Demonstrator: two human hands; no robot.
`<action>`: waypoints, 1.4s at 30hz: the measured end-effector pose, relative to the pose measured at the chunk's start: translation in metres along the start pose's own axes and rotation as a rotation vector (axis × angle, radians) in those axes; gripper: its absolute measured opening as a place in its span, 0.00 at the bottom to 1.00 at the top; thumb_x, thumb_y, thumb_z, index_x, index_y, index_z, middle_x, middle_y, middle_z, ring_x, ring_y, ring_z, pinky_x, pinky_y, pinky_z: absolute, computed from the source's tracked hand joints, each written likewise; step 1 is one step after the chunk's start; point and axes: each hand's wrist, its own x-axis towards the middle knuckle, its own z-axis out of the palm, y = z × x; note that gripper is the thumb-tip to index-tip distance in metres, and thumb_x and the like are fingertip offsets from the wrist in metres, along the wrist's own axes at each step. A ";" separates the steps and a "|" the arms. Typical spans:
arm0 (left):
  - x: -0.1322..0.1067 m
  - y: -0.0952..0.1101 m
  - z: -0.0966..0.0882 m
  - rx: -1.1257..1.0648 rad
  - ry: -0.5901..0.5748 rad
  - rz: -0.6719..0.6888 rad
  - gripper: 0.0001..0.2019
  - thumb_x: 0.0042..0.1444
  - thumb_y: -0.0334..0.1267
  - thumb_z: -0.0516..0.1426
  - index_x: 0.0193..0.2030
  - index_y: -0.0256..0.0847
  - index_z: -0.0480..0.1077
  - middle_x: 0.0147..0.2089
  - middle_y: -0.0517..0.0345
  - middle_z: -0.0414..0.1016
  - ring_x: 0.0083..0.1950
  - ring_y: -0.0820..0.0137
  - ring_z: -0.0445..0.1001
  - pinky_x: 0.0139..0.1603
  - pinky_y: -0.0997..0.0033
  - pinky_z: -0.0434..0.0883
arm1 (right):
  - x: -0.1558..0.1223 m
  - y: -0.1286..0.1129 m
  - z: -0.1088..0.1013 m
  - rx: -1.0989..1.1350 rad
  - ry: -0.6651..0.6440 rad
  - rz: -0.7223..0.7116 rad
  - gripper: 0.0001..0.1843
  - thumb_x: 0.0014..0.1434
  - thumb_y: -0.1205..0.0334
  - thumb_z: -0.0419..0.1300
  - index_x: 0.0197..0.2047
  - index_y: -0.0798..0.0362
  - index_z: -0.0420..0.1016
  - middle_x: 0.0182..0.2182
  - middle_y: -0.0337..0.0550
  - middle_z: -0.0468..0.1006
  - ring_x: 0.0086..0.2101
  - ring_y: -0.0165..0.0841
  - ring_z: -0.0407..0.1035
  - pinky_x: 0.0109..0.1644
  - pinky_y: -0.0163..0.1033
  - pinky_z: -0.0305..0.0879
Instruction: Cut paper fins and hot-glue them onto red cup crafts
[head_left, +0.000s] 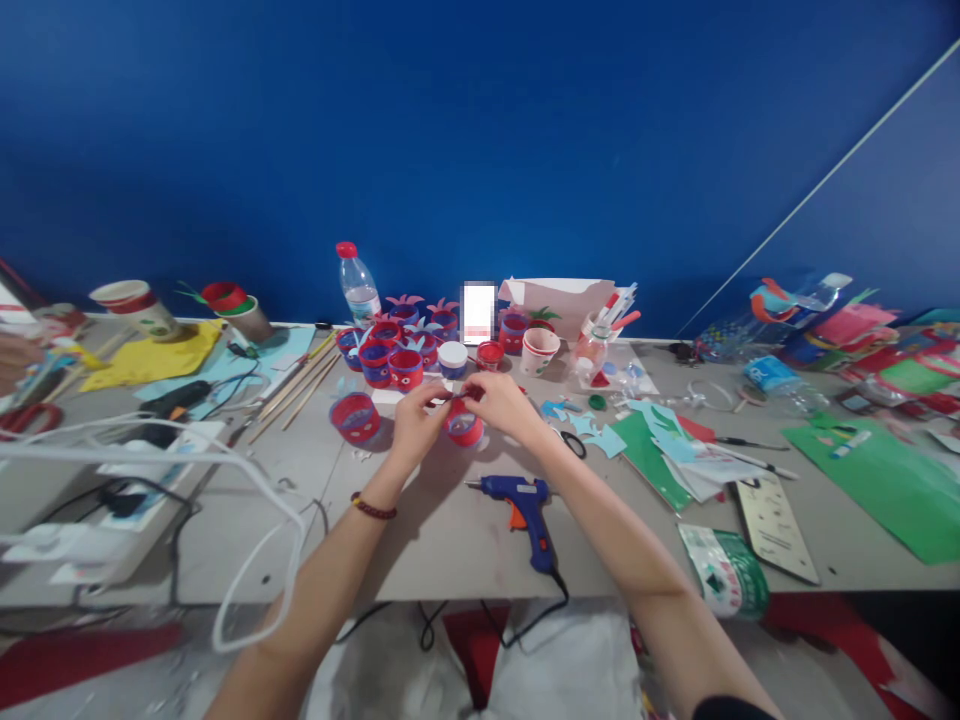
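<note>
My left hand (417, 418) and my right hand (501, 402) meet over the table with thumbs and fingertips pinched together. Between them is something small and dark, too small to make out. Just below the fingertips stands a red and blue paper cup (465, 430), its rim partly hidden by my hands. To the left is another red and blue cup (355, 418) with small white marks on its side. Nearer to me lies a blue hot glue gun (529, 495) with an orange trigger, its nozzle pointing left. Behind my right hand sits a small red tub (490, 355).
Decorated cups (405, 368) cluster behind my hands beside a water bottle (358, 285) and a lit phone (478, 312). Scissors (574, 444) and paper scraps (675, 450) lie right. A power strip (161, 490) and white cable (255, 465) are left; a person's hand (19, 362) shows far left.
</note>
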 end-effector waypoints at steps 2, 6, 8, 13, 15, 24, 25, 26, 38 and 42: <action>0.001 0.000 0.001 -0.036 -0.014 -0.032 0.06 0.46 0.38 0.62 0.32 0.41 0.78 0.37 0.53 0.80 0.37 0.66 0.77 0.36 0.69 0.72 | 0.000 0.001 0.000 -0.009 0.002 -0.001 0.07 0.51 0.72 0.59 0.33 0.56 0.77 0.30 0.43 0.79 0.32 0.32 0.70 0.37 0.34 0.62; 0.003 0.000 0.003 -0.147 -0.034 -0.146 0.12 0.41 0.43 0.66 0.32 0.40 0.78 0.35 0.53 0.81 0.36 0.66 0.76 0.35 0.69 0.72 | 0.001 0.002 0.001 -0.029 0.013 0.009 0.09 0.51 0.72 0.58 0.34 0.56 0.77 0.32 0.44 0.79 0.33 0.33 0.71 0.38 0.34 0.61; 0.004 0.002 0.004 -0.233 -0.031 -0.234 0.15 0.38 0.45 0.67 0.32 0.39 0.78 0.33 0.53 0.80 0.33 0.67 0.75 0.32 0.71 0.71 | 0.001 0.003 0.001 -0.032 0.012 0.005 0.09 0.52 0.72 0.57 0.35 0.55 0.77 0.33 0.44 0.80 0.33 0.33 0.71 0.38 0.34 0.61; 0.005 0.006 0.004 -0.393 -0.006 -0.405 0.19 0.32 0.49 0.69 0.29 0.37 0.78 0.27 0.57 0.77 0.27 0.72 0.70 0.28 0.73 0.67 | 0.002 0.007 0.003 -0.003 0.021 -0.032 0.07 0.52 0.71 0.58 0.35 0.56 0.78 0.32 0.43 0.80 0.32 0.32 0.70 0.37 0.34 0.61; 0.004 0.008 0.004 -0.425 -0.006 -0.430 0.19 0.32 0.49 0.70 0.28 0.37 0.78 0.25 0.58 0.76 0.27 0.73 0.69 0.29 0.74 0.66 | 0.003 0.010 0.005 0.036 0.030 -0.018 0.06 0.53 0.68 0.60 0.34 0.56 0.78 0.30 0.42 0.80 0.31 0.31 0.70 0.36 0.33 0.61; 0.004 0.013 0.003 -0.512 -0.040 -0.488 0.18 0.35 0.50 0.69 0.25 0.38 0.75 0.25 0.59 0.75 0.28 0.71 0.71 0.32 0.71 0.69 | 0.006 0.018 0.012 0.519 -0.032 0.288 0.10 0.53 0.57 0.61 0.29 0.56 0.73 0.21 0.36 0.72 0.23 0.26 0.68 0.26 0.30 0.65; 0.004 0.012 0.003 -0.512 -0.049 -0.491 0.18 0.35 0.50 0.68 0.26 0.38 0.75 0.26 0.58 0.76 0.29 0.70 0.72 0.32 0.71 0.70 | 0.007 0.018 0.012 0.555 -0.035 0.315 0.10 0.52 0.57 0.61 0.30 0.56 0.73 0.21 0.35 0.71 0.22 0.26 0.67 0.25 0.29 0.64; 0.004 0.011 0.004 -0.507 -0.057 -0.492 0.18 0.35 0.50 0.68 0.27 0.38 0.75 0.26 0.58 0.76 0.30 0.69 0.73 0.32 0.70 0.70 | 0.007 0.019 0.013 0.582 -0.037 0.337 0.10 0.52 0.57 0.62 0.29 0.56 0.73 0.21 0.35 0.71 0.22 0.25 0.67 0.25 0.29 0.64; 0.001 0.015 0.003 -0.469 -0.266 -0.366 0.26 0.37 0.44 0.69 0.46 0.40 0.73 0.49 0.50 0.76 0.52 0.59 0.74 0.55 0.59 0.69 | 0.012 0.016 -0.004 0.783 0.038 0.508 0.07 0.52 0.65 0.61 0.25 0.56 0.70 0.19 0.34 0.70 0.21 0.25 0.67 0.24 0.28 0.67; -0.002 0.009 0.005 -0.437 -0.391 -0.313 0.33 0.37 0.40 0.70 0.54 0.43 0.69 0.54 0.49 0.74 0.57 0.57 0.72 0.59 0.55 0.67 | 0.013 0.022 -0.008 0.779 0.021 0.517 0.08 0.54 0.65 0.61 0.25 0.56 0.70 0.19 0.35 0.70 0.21 0.24 0.66 0.23 0.28 0.67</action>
